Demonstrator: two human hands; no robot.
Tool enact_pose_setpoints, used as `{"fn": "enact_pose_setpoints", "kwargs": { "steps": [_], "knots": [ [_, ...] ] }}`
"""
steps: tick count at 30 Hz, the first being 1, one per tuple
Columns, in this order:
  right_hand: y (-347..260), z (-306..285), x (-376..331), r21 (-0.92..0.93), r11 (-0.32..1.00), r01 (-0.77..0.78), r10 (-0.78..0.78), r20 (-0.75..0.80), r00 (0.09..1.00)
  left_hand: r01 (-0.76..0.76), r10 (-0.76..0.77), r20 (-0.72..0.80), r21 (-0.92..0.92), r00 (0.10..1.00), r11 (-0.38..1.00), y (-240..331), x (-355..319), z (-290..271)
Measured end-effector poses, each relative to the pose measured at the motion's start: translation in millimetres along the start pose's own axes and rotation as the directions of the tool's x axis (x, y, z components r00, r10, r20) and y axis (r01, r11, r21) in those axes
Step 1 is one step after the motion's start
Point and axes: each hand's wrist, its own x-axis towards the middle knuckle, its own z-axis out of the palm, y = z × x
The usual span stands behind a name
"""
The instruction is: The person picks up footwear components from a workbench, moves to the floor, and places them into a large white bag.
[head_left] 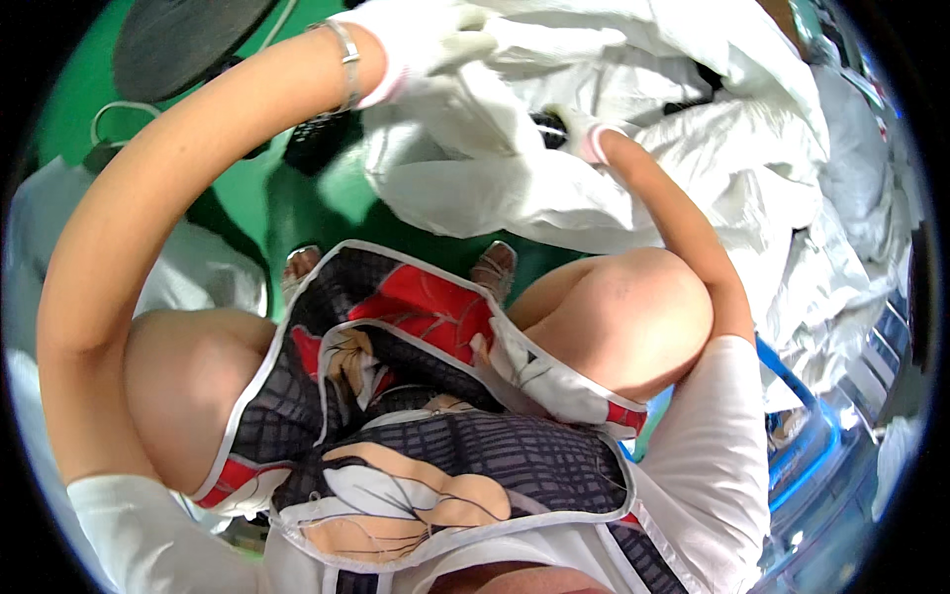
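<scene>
A large white woven sack [475,193] lies crumpled in front of my knees, its mouth spread wide. My left hand [430,45], in a white knit glove, has its fingers closed on the sack's upper left edge. Reaching into the folds from the right, my right hand [581,137] wears the same kind of glove. Its fingers are curled at a small black object [549,130], mostly hidden by the hand and cloth. More dark pieces [693,94] show deeper inside the sack.
Green floor [327,203] lies under my sandalled feet. A round dark mat or seat [178,45] and a pale cable [121,107] are at far left, near a black item [319,144]. White bags [856,148] pile up at right, above a blue-framed crate [816,450].
</scene>
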Motion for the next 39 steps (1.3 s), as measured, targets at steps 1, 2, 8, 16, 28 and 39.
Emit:
{"fn": "enact_pose_setpoints", "kwargs": {
  "steps": [1,2,8,16,28,39],
  "knots": [
    [1.0,4.6,12.8,0.024,0.998,0.060,-0.061,0.039,0.997,0.014,-0.014,0.029,0.000,0.999,1.000,-4.6,-7.3,-1.1],
    [1.3,7.0,17.5,0.039,0.993,0.110,-0.112,0.073,0.991,0.086,-0.081,0.061,-0.084,0.995,0.993,-8.6,-14.9,-1.0],
    [-24.9,-9.8,9.6,0.209,0.974,0.083,-0.114,0.139,0.984,0.336,-0.264,0.265,-0.281,0.928,0.899,-12.4,-43.7,-16.0],
    [18.8,37.1,11.7,0.360,0.928,0.092,-0.124,0.069,0.990,0.330,-0.239,0.293,-0.320,0.926,0.888,15.7,-37.4,-31.6],
    [-25.7,-97.3,-104.3,0.651,0.614,0.446,-0.228,-0.394,0.890,0.272,-0.240,0.128,-0.397,0.962,0.877,-1.8,-29.3,-29.7],
    [-214.8,-144.7,-98.3,0.955,0.260,0.141,-0.480,0.001,0.877,0.671,-0.595,0.425,-0.688,0.682,0.277,-46.0,-85.9,-132.1]
  ]
}}
